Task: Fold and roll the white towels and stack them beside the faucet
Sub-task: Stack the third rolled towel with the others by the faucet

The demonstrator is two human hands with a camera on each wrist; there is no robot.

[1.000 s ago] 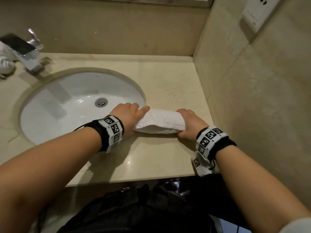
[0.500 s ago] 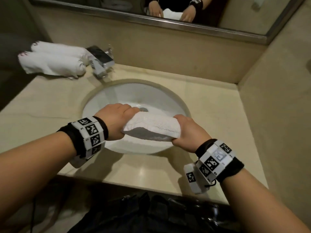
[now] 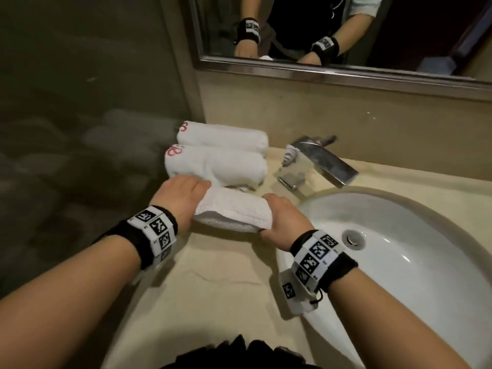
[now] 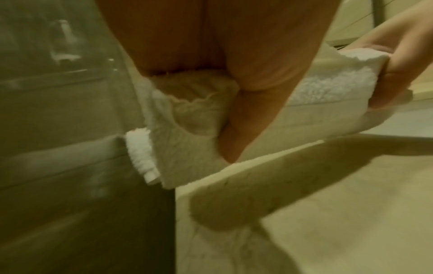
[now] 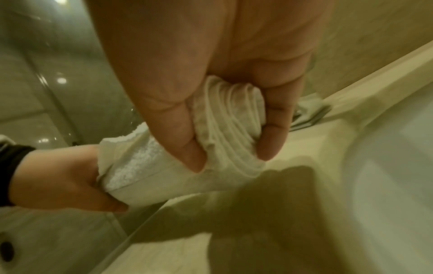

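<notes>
A rolled white towel (image 3: 234,211) hangs just above the beige counter (image 3: 213,283), held at both ends. My left hand (image 3: 183,198) grips its left end (image 4: 187,120) and my right hand (image 3: 282,222) grips its right end (image 5: 229,129), thumb and fingers curled round the spiral of layers. Right behind it lie two rolled white towels with red embroidery, one (image 3: 215,166) nearer and one (image 3: 223,137) against the back wall. The chrome faucet (image 3: 319,161) stands to their right. Whether the held roll touches the counter or the nearer roll I cannot tell.
The white sink basin (image 3: 399,249) with its drain (image 3: 354,238) fills the right side. A mirror (image 3: 332,30) runs above the back wall. A glass partition (image 3: 93,129) bounds the counter's left edge. Bare counter lies in front of the hands.
Both hands have carried the rolled towel from the counter right of the basin, over the basin, to the left side in front of the two stacked rolls by the faucet.
</notes>
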